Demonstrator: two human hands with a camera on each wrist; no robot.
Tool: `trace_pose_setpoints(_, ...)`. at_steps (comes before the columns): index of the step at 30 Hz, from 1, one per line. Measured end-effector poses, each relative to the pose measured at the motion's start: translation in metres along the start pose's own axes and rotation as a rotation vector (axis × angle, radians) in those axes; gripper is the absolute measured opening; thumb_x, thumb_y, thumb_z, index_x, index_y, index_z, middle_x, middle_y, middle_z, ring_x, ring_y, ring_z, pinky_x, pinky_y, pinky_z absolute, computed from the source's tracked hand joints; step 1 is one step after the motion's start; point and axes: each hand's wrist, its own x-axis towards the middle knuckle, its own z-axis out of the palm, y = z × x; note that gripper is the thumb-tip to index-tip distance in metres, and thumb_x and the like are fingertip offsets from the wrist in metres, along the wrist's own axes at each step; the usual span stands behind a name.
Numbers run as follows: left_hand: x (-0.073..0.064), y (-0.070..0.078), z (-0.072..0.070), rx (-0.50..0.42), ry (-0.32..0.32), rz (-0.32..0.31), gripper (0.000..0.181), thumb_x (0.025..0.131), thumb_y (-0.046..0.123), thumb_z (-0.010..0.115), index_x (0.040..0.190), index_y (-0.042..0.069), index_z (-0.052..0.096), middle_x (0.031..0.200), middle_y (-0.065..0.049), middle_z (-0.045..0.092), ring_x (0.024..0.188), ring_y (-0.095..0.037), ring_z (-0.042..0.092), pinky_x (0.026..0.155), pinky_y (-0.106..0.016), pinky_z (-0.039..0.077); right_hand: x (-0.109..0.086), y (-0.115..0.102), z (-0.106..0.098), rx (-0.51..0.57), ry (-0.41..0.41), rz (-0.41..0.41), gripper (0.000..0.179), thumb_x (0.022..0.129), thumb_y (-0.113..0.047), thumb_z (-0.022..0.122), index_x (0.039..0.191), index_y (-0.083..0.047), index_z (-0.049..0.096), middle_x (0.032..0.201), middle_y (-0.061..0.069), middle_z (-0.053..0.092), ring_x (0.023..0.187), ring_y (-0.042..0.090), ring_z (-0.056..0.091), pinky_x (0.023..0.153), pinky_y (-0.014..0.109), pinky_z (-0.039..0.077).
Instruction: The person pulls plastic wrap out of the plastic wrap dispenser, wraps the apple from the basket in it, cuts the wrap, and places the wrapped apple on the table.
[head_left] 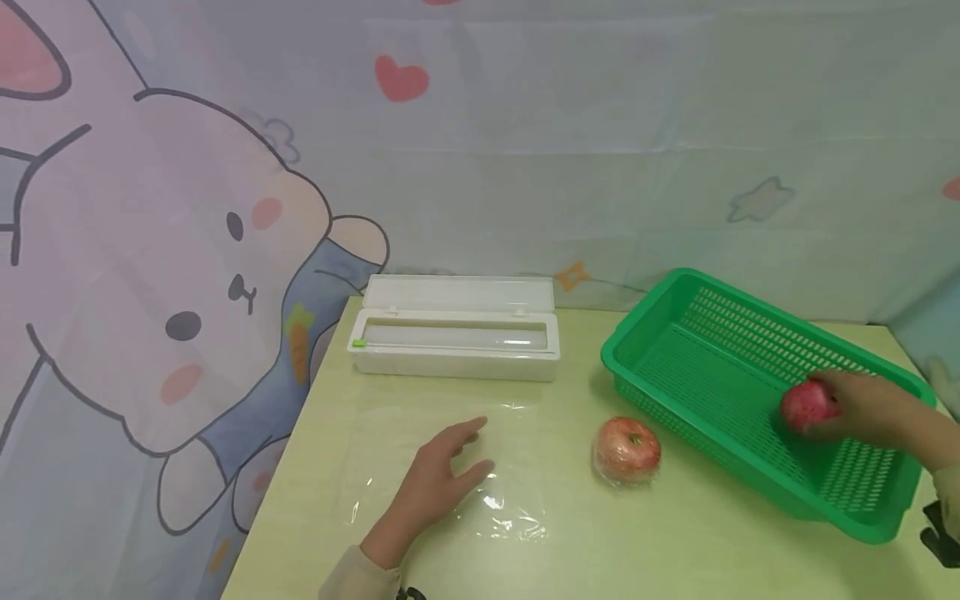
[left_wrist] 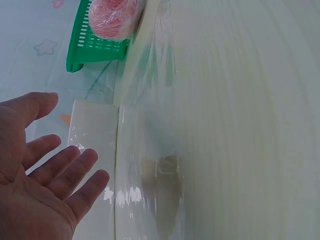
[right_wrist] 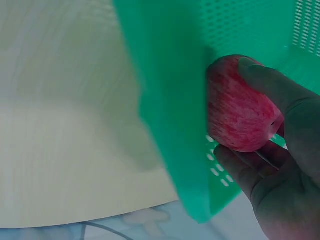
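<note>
1. Red apple (head_left: 802, 407), in the head view: inside the green basket (head_left: 697, 367), toward half past three, grasped by the right hand (head_left: 862, 408). Likely to knock the basket's near side if carried out too low.
2. Head view, near six o'clock: left hand (head_left: 435, 477) slack, holding nothing, over or on clear film (head_left: 510, 525); cannot tell whether touching. Film apt to crease or cling if brushed.
3. Head view, between four and five o'clock: film-wrapped apple (head_left: 627, 450) on the table (head_left: 300, 517), just beside the basket; liable to roll if bumped. Above, toward twelve o'clock from the left hand: white dispenser (head_left: 453, 364), lid (head_left: 459, 292) raised; might drop if jolted.
4. Left wrist view, eight o'clock: fingers (left_wrist: 75, 172) spread. Film toward six o'clock, rippled; prone to folding onto itself if dragged.
5. Right wrist view, toward three o'clock: apple between thumb and fingers, basket wall (right_wrist: 170, 100) toward nine o'clock from it; possible bruise from a sideways slip.
</note>
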Motion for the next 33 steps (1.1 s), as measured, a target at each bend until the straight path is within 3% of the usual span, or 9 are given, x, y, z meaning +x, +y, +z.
trace_pose_setpoints(8, 0.002, -0.002, 0.0, 0.02, -0.005, 0.002, 0.056, 0.099, 0.019, 0.078, 0.152, 0.009, 0.059, 0.146, -0.012, 0.065, 0.129, -0.029, 0.066, 0.107, -0.048, 0.056, -0.006, -0.021, -0.021, 0.025, 0.096, -0.08, 0.086, 0.084, -0.028, 0.092, 0.134, 0.026, 0.048, 0.111, 0.036, 0.066, 0.093, 0.044, 0.066, 0.067, 0.045, 0.059)
trace_pose_setpoints(14, 0.0, -0.003, -0.001, 0.013, -0.011, -0.011, 0.056, 0.099, 0.018, 0.077, 0.151, 0.008, 0.058, 0.146, -0.013, 0.065, 0.129, -0.029, 0.066, 0.107, -0.049, 0.056, 0.002, -0.056, -0.032, 0.078, 0.146, -0.148, 0.087, 0.085, -0.029, 0.092, 0.14, 0.021, 0.048, 0.12, 0.034, 0.066, 0.098, 0.043, 0.067, 0.068, 0.043, 0.059)
trace_pose_setpoints(21, -0.001, -0.004, -0.002, 0.014, -0.006, -0.009, 0.056, 0.1, 0.019, 0.077, 0.151, 0.007, 0.058, 0.147, -0.013, 0.065, 0.129, -0.03, 0.066, 0.107, -0.049, 0.056, 0.015, -0.095, -0.041, 0.065, 0.27, -0.264, 0.083, 0.079, -0.027, 0.096, 0.14, 0.011, 0.055, 0.103, 0.006, 0.066, 0.085, 0.014, 0.055, 0.06, 0.028, 0.05)
trace_pose_setpoints(25, 0.0, -0.004, -0.002, 0.018, -0.006, -0.015, 0.057, 0.1, 0.021, 0.077, 0.152, 0.008, 0.058, 0.147, -0.013, 0.064, 0.129, -0.03, 0.066, 0.107, -0.05, 0.055, 0.017, -0.12, -0.044, 0.088, 0.323, -0.313, 0.082, 0.076, -0.026, 0.098, 0.141, 0.005, 0.058, 0.104, 0.003, 0.065, 0.087, 0.012, 0.052, 0.061, 0.028, 0.049)
trace_pose_setpoints(33, -0.002, -0.005, -0.002, 0.024, -0.019, -0.047, 0.058, 0.1, 0.022, 0.076, 0.153, 0.01, 0.057, 0.149, -0.012, 0.063, 0.132, -0.029, 0.064, 0.109, -0.048, 0.054, 0.011, -0.171, -0.035, 0.17, 0.35, -0.393, 0.085, 0.074, -0.025, 0.1, 0.145, -0.002, 0.059, 0.112, 0.005, 0.063, 0.092, 0.015, 0.049, 0.063, 0.026, 0.047)
